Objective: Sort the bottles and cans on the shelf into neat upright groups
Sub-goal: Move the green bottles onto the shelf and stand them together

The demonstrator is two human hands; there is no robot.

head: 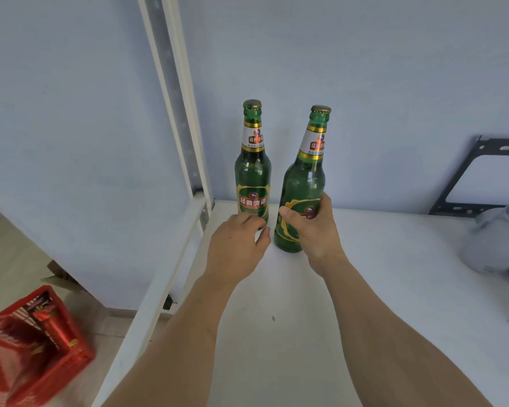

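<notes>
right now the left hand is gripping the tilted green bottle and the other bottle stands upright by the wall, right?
Not quite: the right hand grips the tilted green bottle, not the left. The left hand only reaches toward the base of the other bottle, which does stand upright by the wall, as the head view shows.

Blurred grey object (500,236), edge-cropped.

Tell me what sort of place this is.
Probably a storeroom or stockroom: a bare white metal shelf against a plain wall, two green beer bottles being arranged on it, and a red crate of goods on the floor.
</notes>
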